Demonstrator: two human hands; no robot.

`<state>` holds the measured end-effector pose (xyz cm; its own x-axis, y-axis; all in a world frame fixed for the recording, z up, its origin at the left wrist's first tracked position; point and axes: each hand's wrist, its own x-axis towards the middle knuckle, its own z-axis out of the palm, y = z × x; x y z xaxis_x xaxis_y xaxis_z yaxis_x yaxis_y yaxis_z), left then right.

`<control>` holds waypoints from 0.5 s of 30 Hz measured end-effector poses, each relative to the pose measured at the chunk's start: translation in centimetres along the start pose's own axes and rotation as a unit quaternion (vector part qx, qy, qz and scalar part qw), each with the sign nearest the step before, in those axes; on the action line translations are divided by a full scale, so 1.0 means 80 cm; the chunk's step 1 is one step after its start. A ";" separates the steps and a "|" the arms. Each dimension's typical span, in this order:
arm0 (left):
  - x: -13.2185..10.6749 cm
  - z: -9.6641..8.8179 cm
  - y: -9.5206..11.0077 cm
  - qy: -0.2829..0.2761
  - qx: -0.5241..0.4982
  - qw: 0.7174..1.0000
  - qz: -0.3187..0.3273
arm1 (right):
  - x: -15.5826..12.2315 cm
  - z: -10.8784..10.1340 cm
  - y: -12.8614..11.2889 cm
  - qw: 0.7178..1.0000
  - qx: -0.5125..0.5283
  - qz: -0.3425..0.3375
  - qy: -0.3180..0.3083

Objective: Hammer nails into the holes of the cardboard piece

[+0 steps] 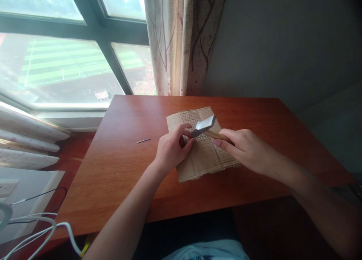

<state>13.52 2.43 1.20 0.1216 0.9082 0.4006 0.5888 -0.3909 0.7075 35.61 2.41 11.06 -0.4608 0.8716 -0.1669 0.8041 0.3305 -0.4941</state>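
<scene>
A hammer (205, 126) with a metal head and a wooden handle is in my right hand (244, 146), whose fingers wrap round the handle. Its head hangs over a flat piece of cardboard (207, 160), right by the fingertips of my left hand (174, 145). Those fingers are pinched together close to the cardboard; whatever they hold is hidden behind them and the hammer head. Rows of small holes (190, 117) dot the far part of the cardboard. Left of my left hand, a thin metal rod, perhaps a nail (143, 140), lies on the table.
The reddish-brown wooden table (118, 177) carries the cardboard near its middle. Beyond its far edge hang a patterned curtain (175, 41) and a window (65, 67). White cables (53, 226) run along the lower left, near a wall socket (8, 188).
</scene>
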 end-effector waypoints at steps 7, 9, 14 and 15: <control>-0.001 -0.001 0.001 0.001 0.007 1.000 0.011 | -0.001 0.002 0.001 1.000 0.002 -0.009 -0.002; -0.001 -0.001 0.001 0.000 0.008 1.000 0.011 | -0.001 0.002 0.002 1.000 0.006 -0.008 0.001; 0.000 -0.002 0.000 -0.001 0.016 1.000 0.016 | -0.001 0.003 0.004 1.000 0.006 -0.004 -0.005; 0.000 -0.002 0.000 0.000 0.017 1.000 0.016 | -0.001 0.004 0.004 1.000 0.005 -0.005 -0.008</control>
<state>13.42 2.43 1.30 0.1410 0.8952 0.4227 0.6121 -0.4144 0.6735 35.81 2.34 10.61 -0.4739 0.8629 -0.1756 0.7960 0.3345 -0.5045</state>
